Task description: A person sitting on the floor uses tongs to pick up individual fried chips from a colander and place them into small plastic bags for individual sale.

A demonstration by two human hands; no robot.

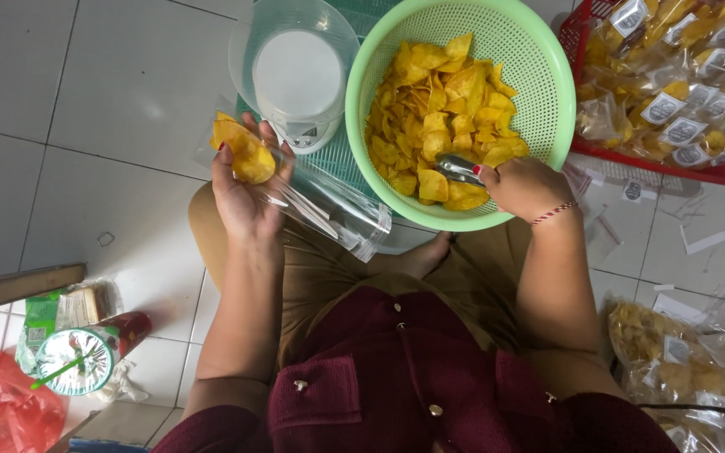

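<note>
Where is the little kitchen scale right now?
In the head view, the white kitchen scale sits on the floor at the top, just left of the green basket of chips, right above the left hand holding a clear bag.

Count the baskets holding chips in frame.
2: a green basket of loose chips at top centre, where the right hand holds metal tongs, and a red basket of bagged chips, top right, partly cropped.
</note>
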